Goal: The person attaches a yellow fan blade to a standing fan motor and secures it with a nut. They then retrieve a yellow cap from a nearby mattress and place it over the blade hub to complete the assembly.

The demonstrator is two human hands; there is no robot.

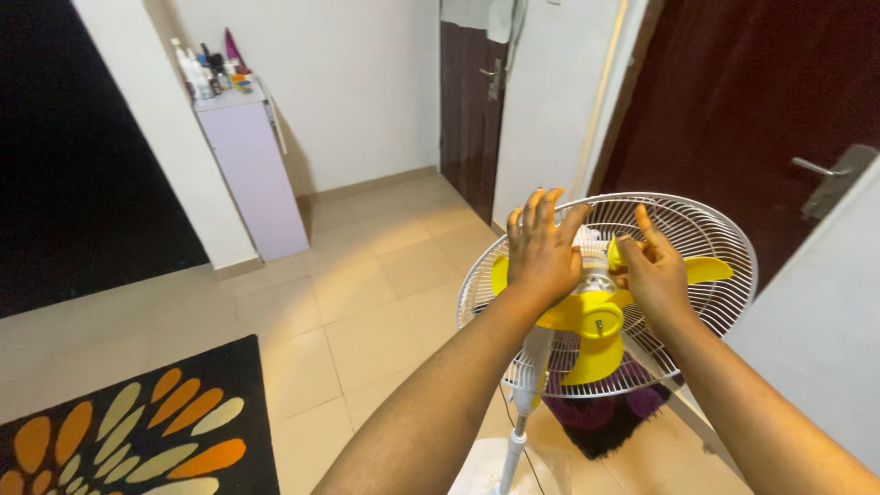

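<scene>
A white standing fan stands in front of me with its front guard off. Its rear wire guard (724,240) rings yellow blades (587,316) on a white hub. My left hand (543,249) lies flat over the left blade beside the hub, fingers stretched and slightly apart. Fingers of my right hand (653,268) pinch a yellow blade near the hub on the right. The white pole (519,431) runs down to a round base on the floor.
A lilac cabinet (252,170) with several bottles on top stands against the far wall. A dark wooden door (469,115) is behind the fan, another with a metal handle (830,174) at right. A black rug with orange petals (137,435) lies at lower left on the tiled floor.
</scene>
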